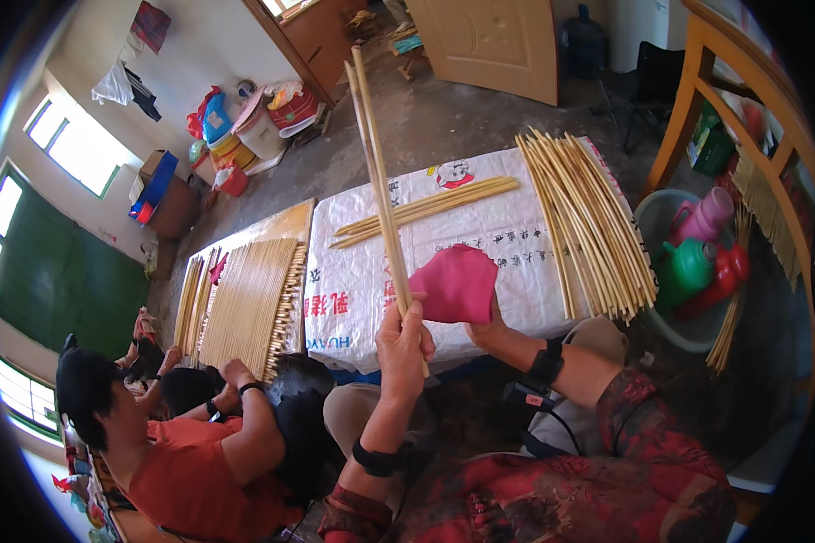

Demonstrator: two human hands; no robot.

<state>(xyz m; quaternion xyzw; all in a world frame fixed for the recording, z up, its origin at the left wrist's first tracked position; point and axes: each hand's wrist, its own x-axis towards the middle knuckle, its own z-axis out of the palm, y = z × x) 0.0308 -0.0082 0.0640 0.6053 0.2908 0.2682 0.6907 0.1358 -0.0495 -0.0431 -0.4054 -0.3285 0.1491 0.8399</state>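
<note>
My left hand (404, 344) grips a few long pale bamboo sticks (376, 172) near their lower end; they rise steeply up and away from me. My right hand (491, 328) holds a pink cloth (457, 285) right beside those sticks. Both hands hover over the near edge of a table covered by a white printed sack (480, 235). A small bundle of sticks (426, 210) lies across the sack's middle. A large fan of sticks (584, 222) lies on its right side.
At the left another person in an orange top (199, 471) sits at a wooden board (285, 226) bearing a flat row of sticks (244, 303). A grey basin (688, 330) with pink, green and red jugs stands right, beside a wooden frame (697, 90).
</note>
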